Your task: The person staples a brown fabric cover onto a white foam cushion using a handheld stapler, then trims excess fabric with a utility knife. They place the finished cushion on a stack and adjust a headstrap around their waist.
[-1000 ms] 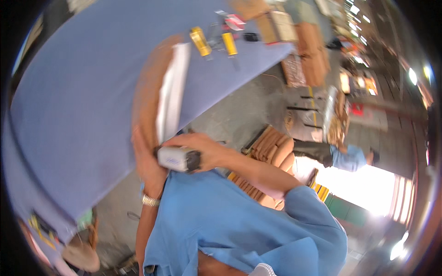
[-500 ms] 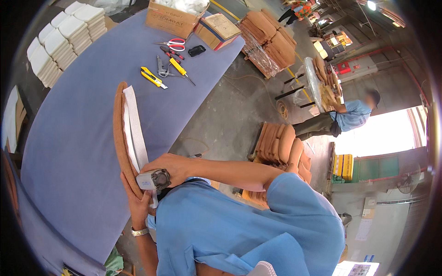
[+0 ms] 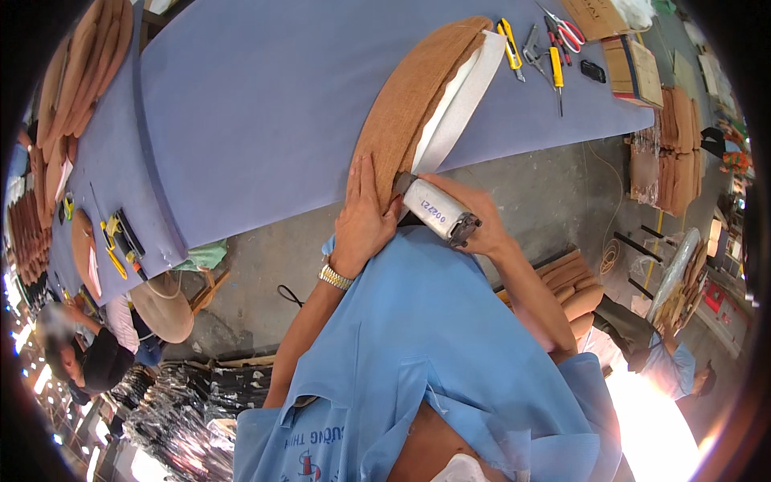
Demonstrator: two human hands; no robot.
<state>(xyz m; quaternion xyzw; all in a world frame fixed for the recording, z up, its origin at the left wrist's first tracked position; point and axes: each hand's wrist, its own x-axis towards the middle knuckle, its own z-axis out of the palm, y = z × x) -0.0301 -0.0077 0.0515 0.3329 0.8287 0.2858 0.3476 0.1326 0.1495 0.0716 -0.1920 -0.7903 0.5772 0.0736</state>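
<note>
A long, curved brown cushion extends from the near edge of the blue table toward the back. White padding and a pale strip run along its right side. My left hand lies on the cushion's near end, fingers stretched over the brown cover and thumb toward the tool. In my right hand is a staple gun with a silver-grey body and dark ends. Its front end meets the cushion's near edge beside my left thumb. The exact contact point is hidden.
On the blue table lie a yellow utility knife, an air blow gun, a yellow-handled screwdriver, red-handled scissors and a black object. Stacked brown cushions stand right. Other people work on both sides.
The view has turned, so the table now spans the top. The cushion shows more of its brown face. My left hand has shifted from its edge to lying on the cover; my right still holds the staple gun.
</note>
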